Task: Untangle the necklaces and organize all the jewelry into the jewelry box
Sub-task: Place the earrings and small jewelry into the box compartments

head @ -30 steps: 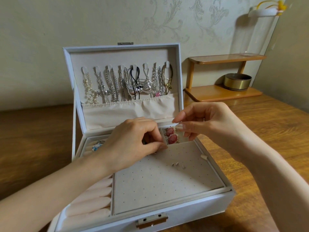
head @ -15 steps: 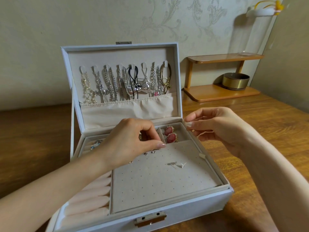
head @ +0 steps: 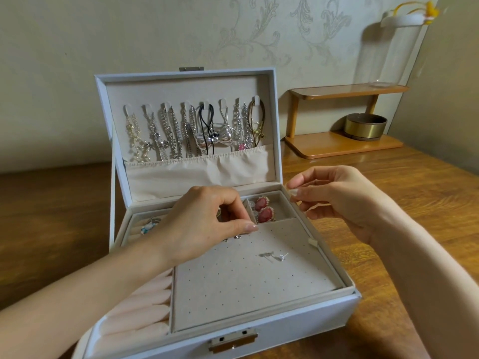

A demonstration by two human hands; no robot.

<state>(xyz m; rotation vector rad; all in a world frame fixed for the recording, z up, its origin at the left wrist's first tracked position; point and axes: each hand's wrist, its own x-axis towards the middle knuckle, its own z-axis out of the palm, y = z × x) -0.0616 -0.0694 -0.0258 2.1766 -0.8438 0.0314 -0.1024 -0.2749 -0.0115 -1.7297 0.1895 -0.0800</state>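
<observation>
Desk; jewelry box open upon it; necklaces hung in lid; left hand over rear compartment, fingers curled, pinching, contents hidden; right hand above right rim, fingers likewise pinched, item indiscernible; red earrings in rear-right compartment.

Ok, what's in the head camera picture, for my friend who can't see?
The left hand and right hand are over an open white box, fingertips pinched. Necklaces hang in its lid; red earrings lie inside.
</observation>
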